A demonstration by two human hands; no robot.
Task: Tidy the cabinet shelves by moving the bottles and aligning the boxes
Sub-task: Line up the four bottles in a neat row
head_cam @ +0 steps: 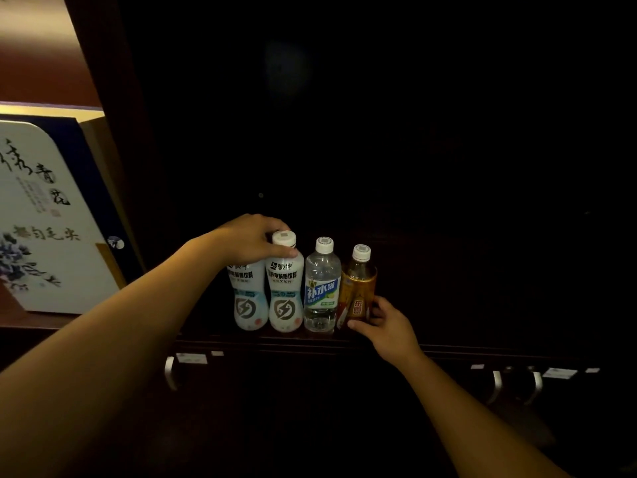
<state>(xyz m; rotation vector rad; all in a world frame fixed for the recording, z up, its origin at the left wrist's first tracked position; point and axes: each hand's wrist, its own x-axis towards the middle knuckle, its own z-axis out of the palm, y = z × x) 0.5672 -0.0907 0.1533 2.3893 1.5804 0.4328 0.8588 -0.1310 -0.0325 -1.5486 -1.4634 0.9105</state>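
Several bottles stand in a row at the front of a dark cabinet shelf (pixel 262 339). Two are white drink bottles, the left one (pixel 249 298) and its twin (pixel 285 291). Beside them stand a clear water bottle (pixel 322 288) and an amber tea bottle (pixel 358 288). My left hand (pixel 253 238) covers the top of the left white bottle, thumb curled against the neck of the second one. My right hand (pixel 386 326) grips the base of the amber tea bottle from the right.
A large white and blue gift box (pixel 44 219) with calligraphy and flowers stands in the lit compartment at the left. Metal door handles (pixel 170 372) (pixel 496 384) sit below the shelf. The cabinet's interior to the right and behind is dark.
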